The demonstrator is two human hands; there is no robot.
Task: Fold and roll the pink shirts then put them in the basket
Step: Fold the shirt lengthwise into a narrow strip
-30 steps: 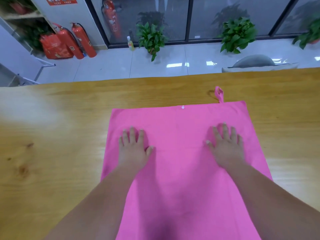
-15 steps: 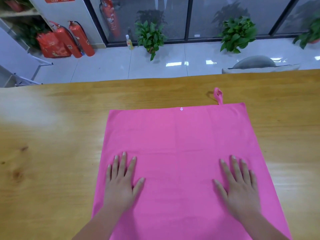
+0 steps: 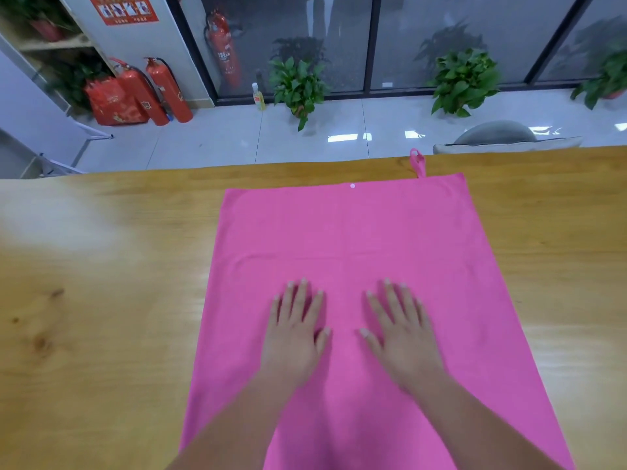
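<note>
Looking down from head height, we logged a long wooden table (image 3: 101,317) filling the lower two thirds of the view. Beyond its far edge lay a pale tiled floor (image 3: 220,140), closed off by a dark glass wall (image 3: 441,35).

The pink shirt (image 3: 356,228) lay on the table, right of centre, spread flat as one broad sheet. Its far edge sat close to the table's far edge and its near edge ran out of view at the bottom. A shallow crease crossed it just beyond the fingertips.

Two bare forearms reached up from the bottom of the view over the cloth. The left hand (image 3: 294,337) rested palm down near the shirt's middle, fingers straight and slightly fanned, gripping nothing. The right hand (image 3: 403,337) lay just beside it in the same manner, flat, holding nothing. Thumbs pointed inward, near each other but apart.

Past the table we noted:
- leafy potted plants (image 3: 298,86) along the glass
- a grey chair back (image 3: 495,134) just behind the far edge
- two red fire extinguishers (image 3: 156,93) at left, beside a red bag (image 3: 108,103)

Smaller still:
- a pink loop (image 3: 418,162) stuck out from the shirt's far edge, toward its right corner
- a yellow bottle (image 3: 258,96) stood beside the left plant
- a white dot (image 3: 353,185) sat at the middle of the far hem, too small for us to identify
</note>
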